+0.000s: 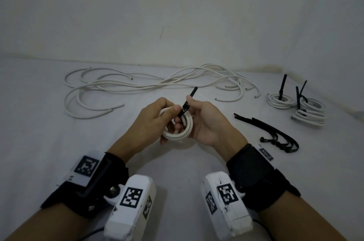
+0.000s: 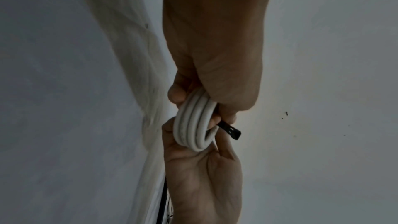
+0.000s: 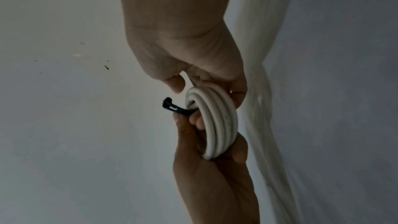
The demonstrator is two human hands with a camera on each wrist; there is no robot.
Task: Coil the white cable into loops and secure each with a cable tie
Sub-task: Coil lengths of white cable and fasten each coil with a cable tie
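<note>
A small coil of white cable (image 1: pixel 178 132) is held above the white surface between both hands. My left hand (image 1: pixel 155 120) grips the coil's left side, its thumb pressing on the head of a black cable tie (image 1: pixel 184 109) wrapped over the coil. My right hand (image 1: pixel 203 120) pinches the tie's tail, which sticks up and away, while its lower fingers curl into the coil. In the left wrist view the coil (image 2: pixel 193 125) shows several turns, with the tie (image 2: pixel 232 131) poking out to the right. The right wrist view shows the coil (image 3: pixel 215 125) and the tie (image 3: pixel 172 107).
Several loose white cables (image 1: pixel 149 83) sprawl along the back, near the wall. Two tied coils (image 1: pixel 279 100) (image 1: pixel 311 114) with black tie tails standing up sit at the far right. A bunch of spare black ties (image 1: pixel 275 134) lies right of my right hand.
</note>
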